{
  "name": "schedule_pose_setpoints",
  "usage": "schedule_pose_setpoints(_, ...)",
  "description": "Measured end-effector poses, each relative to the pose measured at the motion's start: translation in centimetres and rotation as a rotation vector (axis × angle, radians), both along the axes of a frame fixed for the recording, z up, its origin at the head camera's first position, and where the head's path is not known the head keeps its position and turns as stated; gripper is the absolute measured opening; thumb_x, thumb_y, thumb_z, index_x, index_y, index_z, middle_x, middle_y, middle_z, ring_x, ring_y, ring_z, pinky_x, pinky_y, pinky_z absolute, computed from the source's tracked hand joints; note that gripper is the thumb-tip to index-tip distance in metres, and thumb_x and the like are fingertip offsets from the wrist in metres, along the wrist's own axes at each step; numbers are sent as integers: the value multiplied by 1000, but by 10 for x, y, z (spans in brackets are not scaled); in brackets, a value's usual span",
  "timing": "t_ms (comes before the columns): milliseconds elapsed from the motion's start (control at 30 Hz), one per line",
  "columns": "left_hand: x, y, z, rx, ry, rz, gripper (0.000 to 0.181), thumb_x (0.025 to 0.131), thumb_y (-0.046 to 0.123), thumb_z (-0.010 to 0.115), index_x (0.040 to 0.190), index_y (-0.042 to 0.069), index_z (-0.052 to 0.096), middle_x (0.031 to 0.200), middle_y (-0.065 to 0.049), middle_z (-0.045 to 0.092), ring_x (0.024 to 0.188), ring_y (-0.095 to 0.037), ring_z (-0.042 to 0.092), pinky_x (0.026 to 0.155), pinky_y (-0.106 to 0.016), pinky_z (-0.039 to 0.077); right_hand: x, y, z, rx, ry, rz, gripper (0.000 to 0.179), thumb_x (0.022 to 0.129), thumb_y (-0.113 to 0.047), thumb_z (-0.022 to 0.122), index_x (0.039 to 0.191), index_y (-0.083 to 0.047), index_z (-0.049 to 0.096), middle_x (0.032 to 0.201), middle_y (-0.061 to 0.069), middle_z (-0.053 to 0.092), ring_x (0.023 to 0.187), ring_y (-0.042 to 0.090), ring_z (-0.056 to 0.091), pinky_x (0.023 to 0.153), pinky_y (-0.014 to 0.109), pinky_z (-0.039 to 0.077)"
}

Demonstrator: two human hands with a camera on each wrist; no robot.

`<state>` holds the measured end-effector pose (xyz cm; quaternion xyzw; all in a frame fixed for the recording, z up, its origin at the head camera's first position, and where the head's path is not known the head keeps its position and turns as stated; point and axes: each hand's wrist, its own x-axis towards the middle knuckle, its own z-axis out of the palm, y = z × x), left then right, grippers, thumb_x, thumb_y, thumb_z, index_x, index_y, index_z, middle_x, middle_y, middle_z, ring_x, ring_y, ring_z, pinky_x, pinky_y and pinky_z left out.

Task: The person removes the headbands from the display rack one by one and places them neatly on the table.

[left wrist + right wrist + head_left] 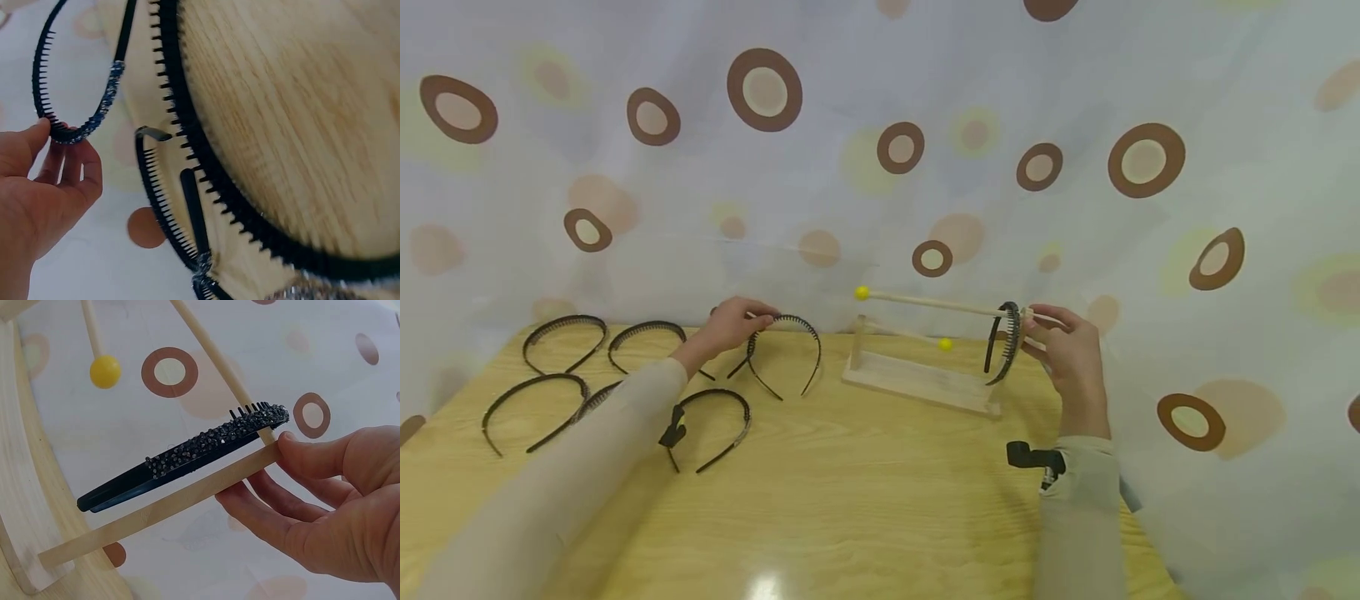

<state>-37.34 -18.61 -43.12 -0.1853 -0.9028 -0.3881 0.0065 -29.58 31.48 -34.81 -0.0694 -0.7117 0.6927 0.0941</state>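
Observation:
In the head view my left hand (730, 325) pinches a black toothed headband (817, 343) by its curved top at the back of the table. The left wrist view shows glittery trim along one side of this headband (110, 94). At the right, my right hand (1067, 350) holds the top of an upright on a wooden rack (917, 382), thumb on one side and fingers on the other. Another black headband (1013, 342) hangs on the rack's upper rod, close to that upright. Dark beads cover part of the hanging headband (212, 439) in the right wrist view.
Several black headbands lie on the left of the wooden table (850, 500), among them one (747, 408) beside my left forearm. Yellow balls (862, 293) cap the rack's rods. A patterned curtain (850, 167) stands directly behind the table.

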Motion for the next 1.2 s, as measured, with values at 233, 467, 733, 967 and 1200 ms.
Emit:
schedule_pose_setpoints(233,-15,-6,-13,-47,57,27,30,104,11,61,128,-6,66,124,-24,65,109,-40,62,87,-50,53,1,-10,0,14,13,8,44,98,-7,69,140,1,57,121,11,61,104,20,65,96,39,52)
schedule_pose_setpoints(467,-32,-11,-22,-87,93,7,21,100,7,66,115,-7,71,112,-22,70,105,-39,64,91,-50,51,1,-13,2,12,25,12,44,98,-7,69,140,1,56,122,12,61,104,20,65,94,37,53)
schedule_pose_setpoints(733,-38,-12,-27,-102,109,-15,19,100,5,66,114,-9,70,112,-23,69,107,-41,63,93,-51,50,4,-10,2,28,21,0,43,99,-7,68,140,-1,58,122,10,61,103,20,65,95,39,53)
schedule_pose_setpoints(967,-31,0,-13,-59,107,-8,31,107,12,55,128,-10,63,121,-26,65,110,-42,62,92,-54,51,6,-2,1,17,8,-20,43,99,-6,68,140,-1,57,122,10,61,103,19,64,97,41,52)
schedule_pose_setpoints(1200,-6,39,-5,57,126,-135,38,110,26,52,130,-4,63,112,-17,71,102,-36,67,86,-51,53,4,4,-3,7,13,-27,41,99,-4,67,139,-1,58,119,10,63,102,18,65,95,38,53)
